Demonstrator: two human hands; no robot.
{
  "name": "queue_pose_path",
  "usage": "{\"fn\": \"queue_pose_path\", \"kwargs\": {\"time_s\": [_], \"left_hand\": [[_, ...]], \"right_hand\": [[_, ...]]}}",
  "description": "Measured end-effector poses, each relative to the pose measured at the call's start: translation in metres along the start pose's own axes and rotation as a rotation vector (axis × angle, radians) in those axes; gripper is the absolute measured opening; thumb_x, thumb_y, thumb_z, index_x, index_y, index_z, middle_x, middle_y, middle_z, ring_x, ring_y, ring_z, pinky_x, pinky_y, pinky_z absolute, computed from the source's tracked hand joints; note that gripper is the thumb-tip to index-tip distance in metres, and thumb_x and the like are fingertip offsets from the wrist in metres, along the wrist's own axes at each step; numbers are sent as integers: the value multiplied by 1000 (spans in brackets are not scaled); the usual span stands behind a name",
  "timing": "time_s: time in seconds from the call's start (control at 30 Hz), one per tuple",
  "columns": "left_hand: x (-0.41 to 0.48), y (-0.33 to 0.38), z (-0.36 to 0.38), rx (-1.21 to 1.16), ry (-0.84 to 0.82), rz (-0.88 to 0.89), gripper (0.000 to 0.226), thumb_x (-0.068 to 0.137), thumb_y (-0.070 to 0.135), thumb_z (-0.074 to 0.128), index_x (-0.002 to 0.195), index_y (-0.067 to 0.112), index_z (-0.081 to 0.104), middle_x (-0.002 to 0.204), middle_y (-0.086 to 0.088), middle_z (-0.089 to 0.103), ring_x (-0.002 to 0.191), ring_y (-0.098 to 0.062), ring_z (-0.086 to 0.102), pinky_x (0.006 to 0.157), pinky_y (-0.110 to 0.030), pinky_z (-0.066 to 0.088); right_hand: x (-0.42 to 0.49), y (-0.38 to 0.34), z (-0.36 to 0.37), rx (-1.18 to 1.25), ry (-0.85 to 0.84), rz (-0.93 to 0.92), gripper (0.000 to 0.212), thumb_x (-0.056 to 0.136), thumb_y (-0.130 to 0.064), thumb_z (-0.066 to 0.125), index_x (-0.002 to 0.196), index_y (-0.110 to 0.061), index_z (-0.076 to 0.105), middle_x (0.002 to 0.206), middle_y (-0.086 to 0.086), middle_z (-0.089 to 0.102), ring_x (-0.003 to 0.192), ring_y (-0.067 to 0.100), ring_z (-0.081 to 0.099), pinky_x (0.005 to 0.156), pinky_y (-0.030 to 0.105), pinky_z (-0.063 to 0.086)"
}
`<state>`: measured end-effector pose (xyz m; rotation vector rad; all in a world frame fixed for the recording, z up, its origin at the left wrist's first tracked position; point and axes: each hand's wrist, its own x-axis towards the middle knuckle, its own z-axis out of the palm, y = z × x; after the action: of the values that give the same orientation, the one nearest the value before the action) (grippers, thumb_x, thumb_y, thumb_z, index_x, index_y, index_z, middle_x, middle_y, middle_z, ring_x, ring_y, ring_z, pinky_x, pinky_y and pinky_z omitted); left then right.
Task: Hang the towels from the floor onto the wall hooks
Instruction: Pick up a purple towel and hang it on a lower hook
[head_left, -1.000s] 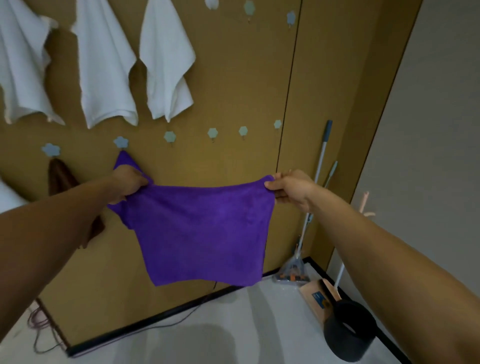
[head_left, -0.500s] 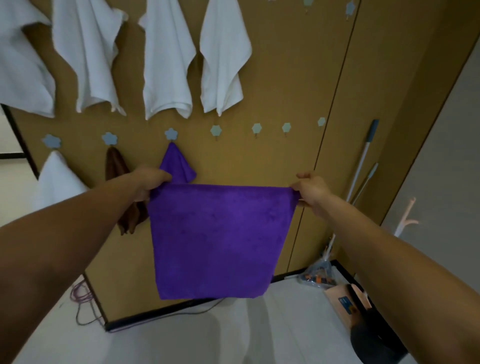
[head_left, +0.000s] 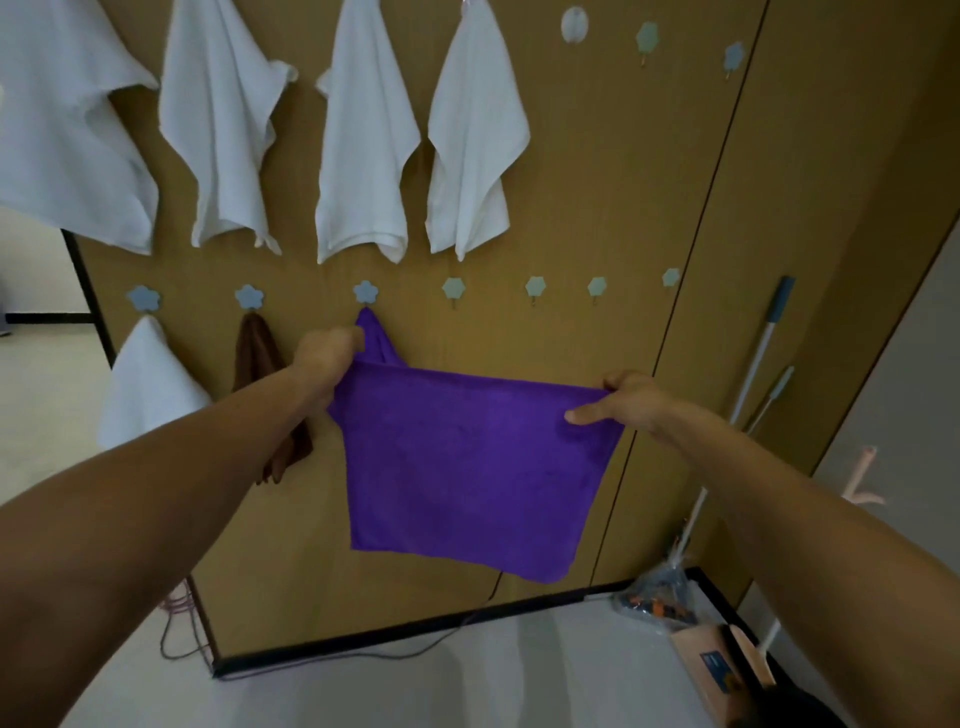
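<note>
A purple towel (head_left: 467, 457) is stretched between my two hands in front of the brown wall. Its upper left corner reaches up to a blue flower hook (head_left: 365, 292) in the lower row. My left hand (head_left: 324, 358) grips the towel just below that corner. My right hand (head_left: 626, 402) pinches the upper right corner, thumb lying on the front of the cloth. Empty hooks (head_left: 453, 287) continue to the right along the lower row.
Several white towels (head_left: 363, 145) hang from the upper row. A brown towel (head_left: 260, 364) and a white towel (head_left: 150, 384) hang at lower left. A mop (head_left: 748, 395) and a dustpan (head_left: 722, 670) stand at right; a cable (head_left: 395, 652) runs along the floor.
The view has shifted left and closer to the wall. The purple towel's left corner now sits up at the flower hook, and my right hand has dropped slightly.
</note>
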<state>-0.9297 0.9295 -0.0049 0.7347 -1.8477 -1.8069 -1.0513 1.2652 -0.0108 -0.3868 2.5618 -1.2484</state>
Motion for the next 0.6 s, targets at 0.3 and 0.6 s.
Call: {"fn": "queue_pose_path", "kwargs": {"time_s": [0.3, 0.6], "left_hand": [[-8, 11, 35, 722, -418, 260, 26, 76, 46, 75, 76, 20, 76, 81, 1, 73, 76, -9, 65, 69, -21, 50], [-3, 3, 88, 955, -195, 519, 18, 85, 17, 60, 86, 0, 66, 90, -16, 66, 82, -27, 62, 76, -39, 53]], "right_hand": [[45, 9, -30, 66, 187, -80, 30, 69, -31, 82, 81, -12, 62, 82, 3, 63, 74, 17, 60, 68, 31, 49], [71, 16, -25, 285, 211, -294, 15, 80, -11, 64, 81, -17, 50, 80, 2, 60, 69, 16, 60, 57, 32, 52]]}}
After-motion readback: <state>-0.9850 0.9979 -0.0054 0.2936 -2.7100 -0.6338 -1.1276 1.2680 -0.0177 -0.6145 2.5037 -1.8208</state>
